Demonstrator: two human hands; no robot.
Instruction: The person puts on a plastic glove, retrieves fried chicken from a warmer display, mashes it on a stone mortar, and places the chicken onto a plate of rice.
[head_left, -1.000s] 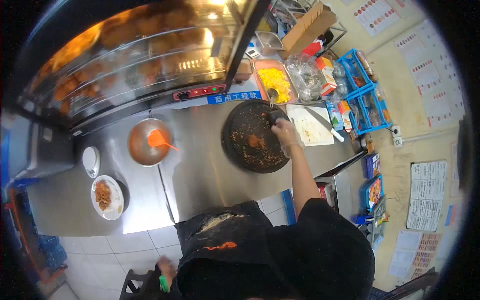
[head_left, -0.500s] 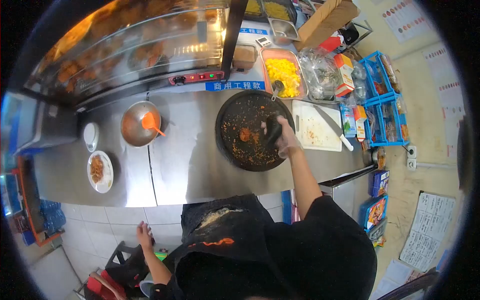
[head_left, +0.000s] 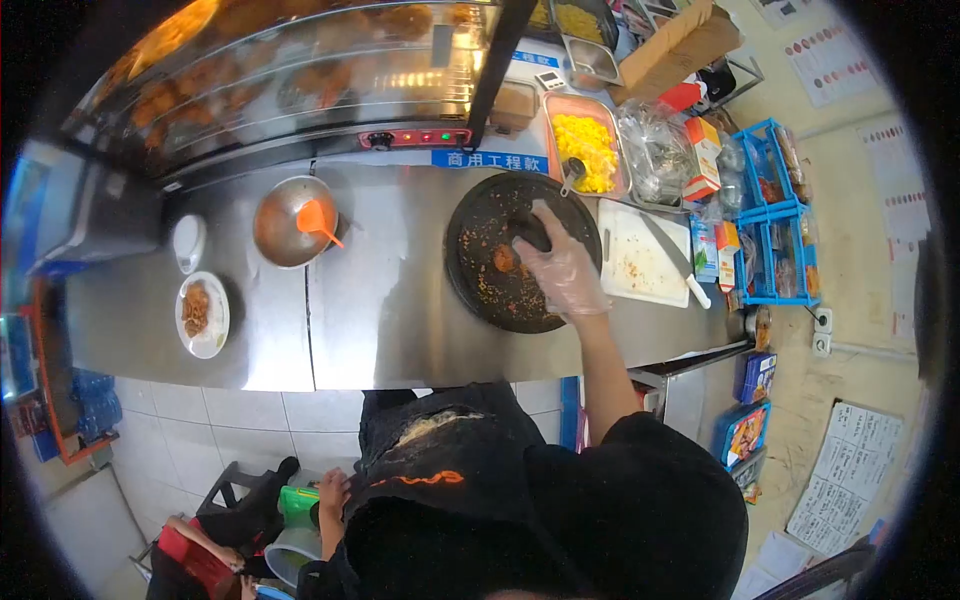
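Note:
My right hand (head_left: 565, 265), in a clear plastic glove, is closed around a dark stone pestle (head_left: 532, 234). It presses the pestle inside a wide, round black mortar (head_left: 468, 292). Orange-red paste (head_left: 503, 258) lies near the mortar's middle, with bits scattered across the dark surface. My bare left hand (head_left: 333, 491) hangs below the counter edge, close to the apron (head_left: 430, 450). Its fingers are loosely bent, with nothing visible in them.
Left on the steel counter (head_left: 390, 290) are a metal bowl (head_left: 270, 225) with an orange scoop (head_left: 315, 217) and a plate of food (head_left: 217, 335). A knife (head_left: 672, 250) lies on the cutting board (head_left: 630, 280). Another person's arm (head_left: 205, 540) shows lower left.
My right hand and the pestle have shifted up and inward over the mortar. My left hand has drawn in toward the apron. The whole view has shifted slightly.

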